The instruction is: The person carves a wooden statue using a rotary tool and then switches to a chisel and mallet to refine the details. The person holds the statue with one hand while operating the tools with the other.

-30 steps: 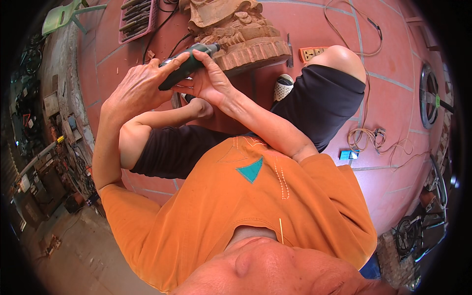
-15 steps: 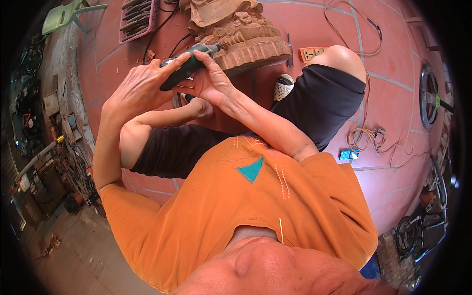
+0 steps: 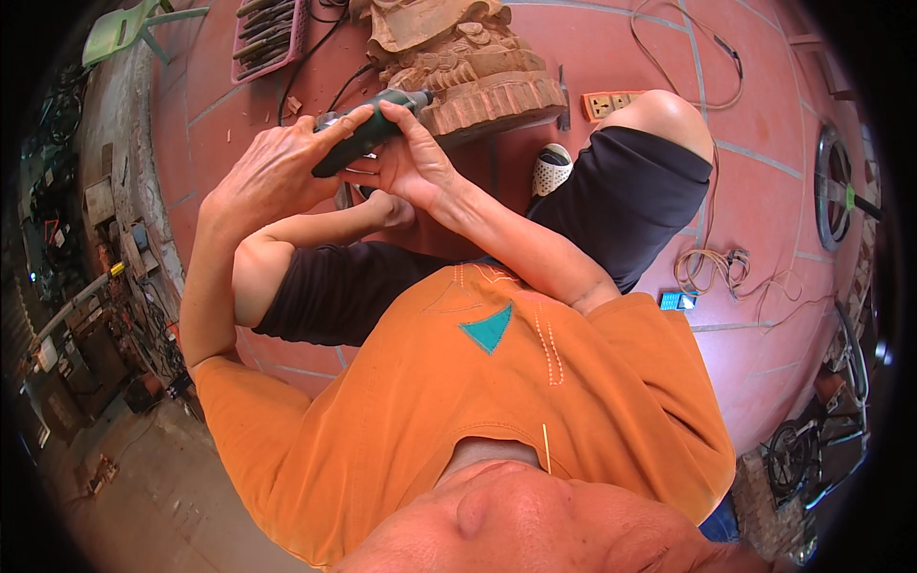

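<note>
A dark green rotary power tool (image 3: 358,145) is held between my two hands at a slant, its nose pointing up and to the right. My left hand (image 3: 287,158) wraps the rear of its body from the left. Around the front part, my right hand (image 3: 418,160) is closed with the thumb along the top. The tool's tip reaches the near left edge of a carved brown wood sculpture (image 3: 458,67) with a notched base. Whether the tip touches the wood I cannot tell.
A pink basket (image 3: 238,59) of chisels stands far left, near a green plastic chair (image 3: 117,31). An orange power strip (image 3: 602,105) lies beyond my right knee. Coiled cable (image 3: 707,272) and a small phone (image 3: 677,302) lie to the right, with a wheel (image 3: 823,191) farther out.
The tool's nose has shifted slightly right and down along the base of the sculpture. Both hands keep nearly the same grip, and my right knee has moved a little.
</note>
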Available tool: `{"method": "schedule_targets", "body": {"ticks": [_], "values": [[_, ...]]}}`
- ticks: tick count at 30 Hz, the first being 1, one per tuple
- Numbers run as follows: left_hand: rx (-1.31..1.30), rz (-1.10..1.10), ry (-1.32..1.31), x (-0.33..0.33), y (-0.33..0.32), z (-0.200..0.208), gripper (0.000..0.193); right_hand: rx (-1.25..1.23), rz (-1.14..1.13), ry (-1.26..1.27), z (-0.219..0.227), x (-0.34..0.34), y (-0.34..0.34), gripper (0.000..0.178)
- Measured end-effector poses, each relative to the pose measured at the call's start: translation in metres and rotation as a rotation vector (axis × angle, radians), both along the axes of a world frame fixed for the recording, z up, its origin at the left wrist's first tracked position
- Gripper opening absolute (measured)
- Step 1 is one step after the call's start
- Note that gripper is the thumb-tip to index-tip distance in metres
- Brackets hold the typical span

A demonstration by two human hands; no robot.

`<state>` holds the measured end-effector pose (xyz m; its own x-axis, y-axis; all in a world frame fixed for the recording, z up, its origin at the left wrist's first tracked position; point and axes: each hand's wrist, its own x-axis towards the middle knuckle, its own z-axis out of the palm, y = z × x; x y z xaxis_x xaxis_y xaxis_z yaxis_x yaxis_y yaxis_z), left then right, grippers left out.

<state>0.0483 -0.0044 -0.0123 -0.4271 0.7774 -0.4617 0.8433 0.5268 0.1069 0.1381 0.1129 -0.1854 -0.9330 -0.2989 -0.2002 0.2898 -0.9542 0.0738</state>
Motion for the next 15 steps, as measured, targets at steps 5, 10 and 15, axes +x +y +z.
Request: {"method": "schedule_targets", "body": {"ticks": [5, 10, 15], "values": [[-0.010, 0.006, -0.009, 0.000, 0.000, -0.001, 0.090, -0.007, 0.004, -0.008, -0.003, 0.000, 0.000, 0.047], [-0.012, 0.013, -0.027, -0.001, 0.001, 0.000, 0.090, -0.004, -0.001, -0.005, -0.006, 0.000, -0.002, 0.047], [-0.029, 0.019, -0.008, 0.001, -0.001, 0.003, 0.091, 0.011, -0.018, -0.015, 0.007, 0.001, 0.000, 0.048]]}}
